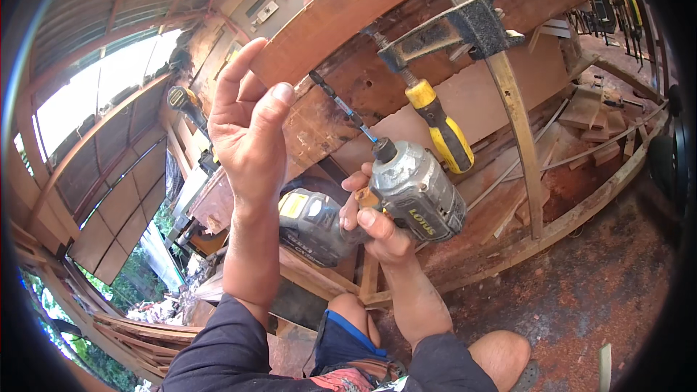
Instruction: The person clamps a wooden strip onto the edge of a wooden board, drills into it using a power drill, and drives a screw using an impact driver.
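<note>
My right hand (377, 229) is wrapped round the handle of a grey cordless impact driver (417, 185), its battery pack (316, 225) to the left of my fingers. From the chuck a long drill bit (341, 105) points up and left, its tip at the lower edge of a reddish wooden board (341, 18). My left hand (250, 127) grips the board's near-left end, thumb on one side and fingers on the other. Right of the bit, a bar clamp (450, 33) with a yellow and black handle (443, 127) is fixed on the board.
A curved wooden frame piece (519, 145) runs down beside the clamp. Wood offcuts (584, 112) lie to the right above the dusty floor (581, 297). Another power tool (187, 101) stands behind my left hand. Clamps (606, 18) hang at the far right.
</note>
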Demonstrator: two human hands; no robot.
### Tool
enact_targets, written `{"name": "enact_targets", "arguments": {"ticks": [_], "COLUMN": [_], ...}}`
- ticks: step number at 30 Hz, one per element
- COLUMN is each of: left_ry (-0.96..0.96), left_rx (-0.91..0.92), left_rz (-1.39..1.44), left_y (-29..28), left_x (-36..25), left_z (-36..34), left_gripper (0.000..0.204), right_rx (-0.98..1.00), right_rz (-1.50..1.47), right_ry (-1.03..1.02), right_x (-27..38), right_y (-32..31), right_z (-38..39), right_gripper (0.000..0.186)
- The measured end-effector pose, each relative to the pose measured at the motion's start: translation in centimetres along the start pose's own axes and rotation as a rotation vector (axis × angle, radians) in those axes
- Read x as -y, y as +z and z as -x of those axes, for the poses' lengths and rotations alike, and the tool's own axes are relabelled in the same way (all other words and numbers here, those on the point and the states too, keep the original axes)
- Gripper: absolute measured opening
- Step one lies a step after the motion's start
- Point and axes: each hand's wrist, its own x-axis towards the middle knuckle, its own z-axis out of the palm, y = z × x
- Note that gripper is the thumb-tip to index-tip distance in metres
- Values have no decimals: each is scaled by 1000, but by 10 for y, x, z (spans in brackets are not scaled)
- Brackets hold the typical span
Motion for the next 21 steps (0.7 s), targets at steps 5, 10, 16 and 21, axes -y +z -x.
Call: {"name": "enact_targets", "arguments": {"ticks": [5, 10, 16, 21], "left_ry": [43, 425, 688, 669], "left_rx": [113, 65, 9, -30], "left_rz": [-163, -622, -978, -823], "left_y": [4, 0, 2, -2], "left_x": [-8, 2, 1, 15], "left_z": [-3, -18, -21, -20], "left_gripper": [60, 52, 47, 51], "right_rx": [-86, -71, -76, -195], "right_rz": [-57, -86, -45, -193], "right_ry": [2, 41, 48, 92], "right_x": [9, -3, -3, 2], "right_y": [6, -14, -12, -12], "right_z": [11, 28, 38, 43], "right_gripper": [60, 60, 59, 56]}}
